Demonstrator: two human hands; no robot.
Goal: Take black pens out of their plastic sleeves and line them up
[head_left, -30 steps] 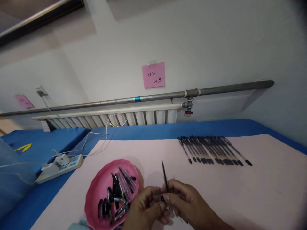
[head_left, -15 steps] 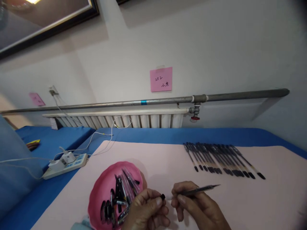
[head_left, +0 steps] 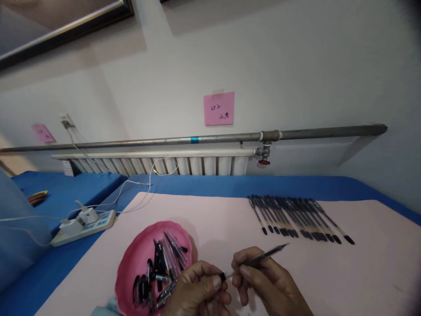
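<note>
My right hand [head_left: 263, 283] pinches a black pen [head_left: 263, 259] near its back end, the tip pointing up and to the right. My left hand [head_left: 197, 292] is closed on a small black end cap [head_left: 222, 276], held right at the back end of the pen. Both hands hover low over the pink mat [head_left: 217, 219]. Just left of my left hand stands a pink dish [head_left: 138, 259] holding several loose pen parts [head_left: 162, 265]. A row of several finished black pens [head_left: 296, 215] lies on the mat at the far right.
A white power strip [head_left: 83, 224] with plugs and cables sits on the blue cloth [head_left: 39, 272] at the left. A radiator [head_left: 158, 164] and a grey pipe [head_left: 197, 139] run along the wall behind the table. A pink note [head_left: 219, 108] is stuck above them.
The pen swung from upright to pointing right, then dipped lower. My two hands have drawn together, and the cap in my left hand now meets the pen's back end.
</note>
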